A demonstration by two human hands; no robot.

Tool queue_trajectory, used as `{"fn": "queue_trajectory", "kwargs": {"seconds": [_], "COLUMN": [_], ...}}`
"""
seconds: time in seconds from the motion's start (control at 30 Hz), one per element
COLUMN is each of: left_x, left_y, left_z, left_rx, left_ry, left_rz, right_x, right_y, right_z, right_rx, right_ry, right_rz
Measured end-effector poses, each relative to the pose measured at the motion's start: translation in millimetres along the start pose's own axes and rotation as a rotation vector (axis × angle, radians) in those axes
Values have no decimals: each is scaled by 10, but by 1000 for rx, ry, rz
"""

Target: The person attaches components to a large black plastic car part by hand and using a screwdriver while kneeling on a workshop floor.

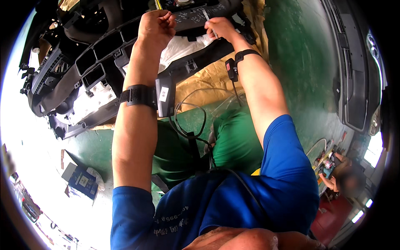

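Note:
A large black plastic car dashboard [118, 35] with several openings lies in front of me at the far left and centre. White handwritten marks run along its dark upper surface. My left hand [157, 27] is closed over the dashboard with its fingers curled; whether anything is in them is hidden. Just beyond that hand shows a thin yellow strip [158, 4]. To its right, my right hand [221, 28] grips a slim white pen-like stick [206, 15], which slants up and left over the marked surface. White plastic film [183, 49] is beneath the dashboard's edge, between my hands.
Brown paper [208, 77] is spread under the dashboard on the green floor [291, 50]. Cables [204, 118] hang from the straps on my forearms. A blue box [83, 182] stands at left, a dark bumper-like car part [354, 75] at right. Another person [341, 171] is at the lower right.

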State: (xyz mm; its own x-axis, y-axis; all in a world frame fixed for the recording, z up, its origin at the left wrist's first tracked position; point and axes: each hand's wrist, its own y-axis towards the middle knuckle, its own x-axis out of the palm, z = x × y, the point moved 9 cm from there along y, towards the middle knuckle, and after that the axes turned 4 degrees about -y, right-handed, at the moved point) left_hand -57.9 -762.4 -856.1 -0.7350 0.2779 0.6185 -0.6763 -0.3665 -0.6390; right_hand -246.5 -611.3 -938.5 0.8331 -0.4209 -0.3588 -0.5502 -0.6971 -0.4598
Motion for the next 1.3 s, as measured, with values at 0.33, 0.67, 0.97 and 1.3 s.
{"fn": "queue_trajectory", "kwargs": {"seconds": [0.33, 0.67, 0.97, 1.3], "left_x": [-40, -1, -23, -57], "left_y": [8, 11, -2, -21], "left_z": [33, 20, 29, 57], "left_rx": [-2, 13, 14, 29], "left_ry": [0, 4, 15, 38], "left_rz": [-24, -13, -21, -11], "right_x": [-68, 106, 341, 470], "right_y": [29, 15, -21, -100], "right_z": [171, 139, -1, -61], "right_rx": [113, 53, 54, 99], "right_ry": [-4, -49, -102, -210], "right_rz": [51, -118, -220, -350]}}
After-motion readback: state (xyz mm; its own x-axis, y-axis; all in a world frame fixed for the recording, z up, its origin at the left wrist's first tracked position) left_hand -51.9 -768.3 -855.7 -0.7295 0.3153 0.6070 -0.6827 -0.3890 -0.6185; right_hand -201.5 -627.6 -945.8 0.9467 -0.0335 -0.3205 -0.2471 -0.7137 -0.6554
